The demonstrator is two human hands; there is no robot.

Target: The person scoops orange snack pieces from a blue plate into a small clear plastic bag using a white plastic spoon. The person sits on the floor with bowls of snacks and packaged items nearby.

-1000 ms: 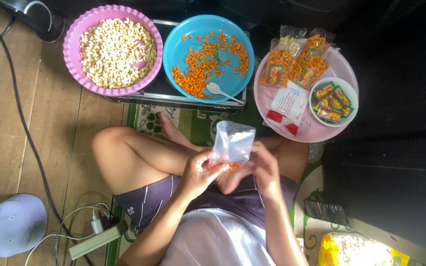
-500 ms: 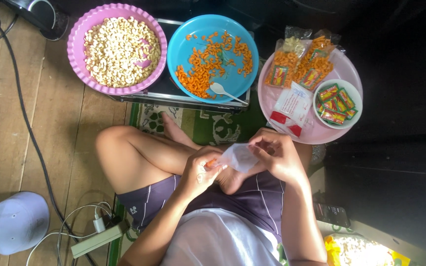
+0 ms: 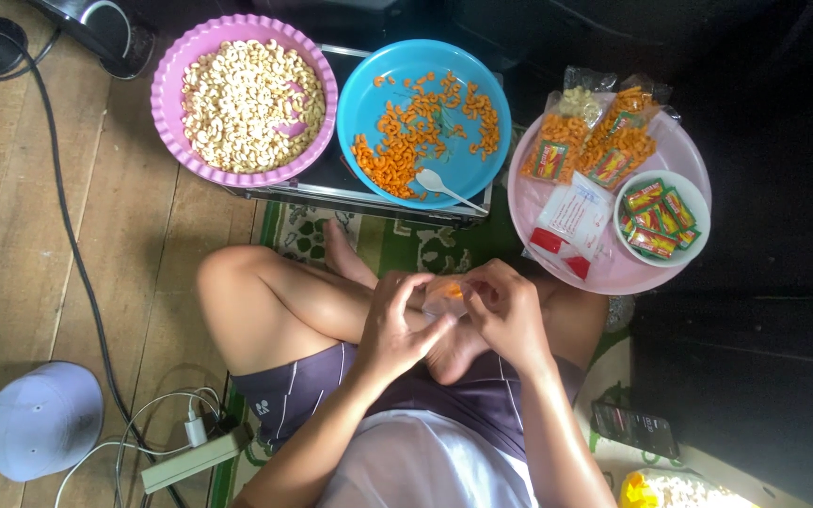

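I sit cross-legged on a green mat. My left hand (image 3: pixel 397 325) and my right hand (image 3: pixel 505 310) meet over my lap, both pinching a small clear plastic bag (image 3: pixel 444 297) with orange snack pieces inside. The bag is mostly hidden between my fingers. Ahead of me stands a blue bowl (image 3: pixel 369 85) holding orange snack pieces and a white spoon (image 3: pixel 444 186). To its left a pink bowl (image 3: pixel 181 56) is full of pale nuts.
A pink round tray (image 3: pixel 679 150) at the right carries filled snack bags, a stack of small empty bags and a white bowl (image 3: pixel 698 202) of little packets. A lavender cap (image 3: pixel 39 419), a power strip (image 3: pixel 190 459) and cables lie on the wooden floor at the left. A phone (image 3: pixel 634 428) lies at the lower right.
The bag was held up and spread open a second ago. It has come down into my lap, folded small between both hands.
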